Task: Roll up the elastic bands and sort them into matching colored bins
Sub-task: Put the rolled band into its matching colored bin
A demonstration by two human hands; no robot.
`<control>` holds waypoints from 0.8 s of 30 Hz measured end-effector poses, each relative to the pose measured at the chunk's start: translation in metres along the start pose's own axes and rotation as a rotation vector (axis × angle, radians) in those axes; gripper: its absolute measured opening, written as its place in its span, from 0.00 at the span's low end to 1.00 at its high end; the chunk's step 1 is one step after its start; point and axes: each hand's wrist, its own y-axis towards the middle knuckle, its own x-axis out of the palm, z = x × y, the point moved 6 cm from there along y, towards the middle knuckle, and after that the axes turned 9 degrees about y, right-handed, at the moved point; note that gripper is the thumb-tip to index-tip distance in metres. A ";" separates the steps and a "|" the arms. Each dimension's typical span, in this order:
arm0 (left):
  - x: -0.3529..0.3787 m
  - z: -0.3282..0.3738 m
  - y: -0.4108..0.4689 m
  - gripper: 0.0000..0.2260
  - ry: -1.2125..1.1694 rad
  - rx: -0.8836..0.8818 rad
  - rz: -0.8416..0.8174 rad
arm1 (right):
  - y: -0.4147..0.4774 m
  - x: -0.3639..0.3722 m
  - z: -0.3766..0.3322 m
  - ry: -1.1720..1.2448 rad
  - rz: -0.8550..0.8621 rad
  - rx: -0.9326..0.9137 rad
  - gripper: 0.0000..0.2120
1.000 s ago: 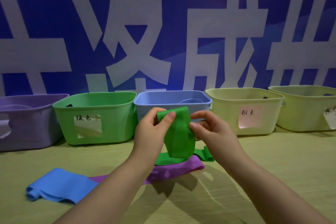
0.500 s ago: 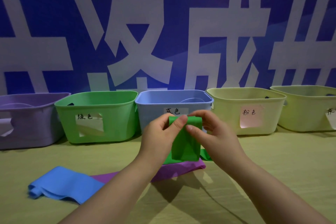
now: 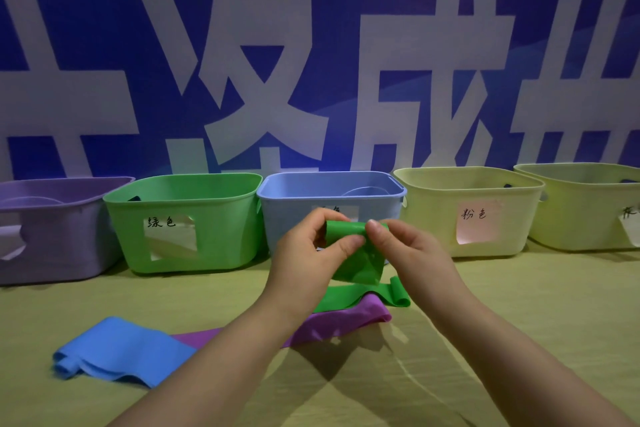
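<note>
Left hand (image 3: 304,260): at the centre of the frame we pinch the rolled top edge of the green band (image 3: 356,263) between thumb and curled fingers.
Right hand (image 3: 412,253): just beside the left one, with thumb and forefinger clamped on the same rolled edge.
Green band: we hold it up in front of the blue bin (image 3: 294,215). Its top is curled over, the rest hangs down, and its tail lies on the table (image 3: 554,305), partly over the purple band (image 3: 346,322).
Purple band: flat on the table below our hands, running toward the lower left behind the left forearm.
Blue band (image 3: 121,350): loosely folded at the lower left, meeting the purple band's far end.
Bins: we see a row across the middle of the frame, from left the purple bin (image 3: 52,246), green bin (image 3: 221,218), blue bin, then two pale yellow bins (image 3: 433,218) (image 3: 581,218). Several carry handwritten labels.
Backdrop: a blue banner (image 3: 311,45) with large white characters fills the upper frame.
</note>
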 end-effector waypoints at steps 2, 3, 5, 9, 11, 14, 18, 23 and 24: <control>0.000 0.002 -0.001 0.10 -0.001 -0.009 0.003 | 0.001 -0.001 0.002 0.005 0.007 -0.008 0.10; 0.000 0.001 -0.002 0.13 -0.005 -0.019 -0.005 | 0.001 -0.001 0.002 0.001 0.007 -0.010 0.08; 0.000 0.001 -0.002 0.15 0.000 -0.034 -0.017 | 0.002 -0.001 0.002 0.001 0.008 -0.018 0.06; 0.003 0.000 -0.003 0.11 -0.009 -0.045 -0.052 | 0.002 0.000 0.002 0.025 0.011 0.005 0.05; 0.005 0.000 -0.003 0.08 -0.018 -0.049 -0.063 | 0.002 0.000 0.002 -0.003 0.010 0.013 0.07; 0.005 -0.002 -0.001 0.09 0.020 -0.013 -0.057 | 0.001 -0.002 0.003 -0.096 0.024 0.016 0.10; -0.001 -0.001 -0.001 0.03 0.066 -0.013 -0.009 | -0.001 -0.001 -0.001 -0.048 0.022 0.003 0.10; -0.005 -0.005 0.000 0.16 0.094 -0.053 0.025 | 0.000 0.004 0.002 -0.023 -0.021 0.019 0.14; -0.005 -0.005 -0.001 0.17 0.100 -0.054 0.019 | 0.001 0.004 0.002 -0.015 -0.016 0.019 0.10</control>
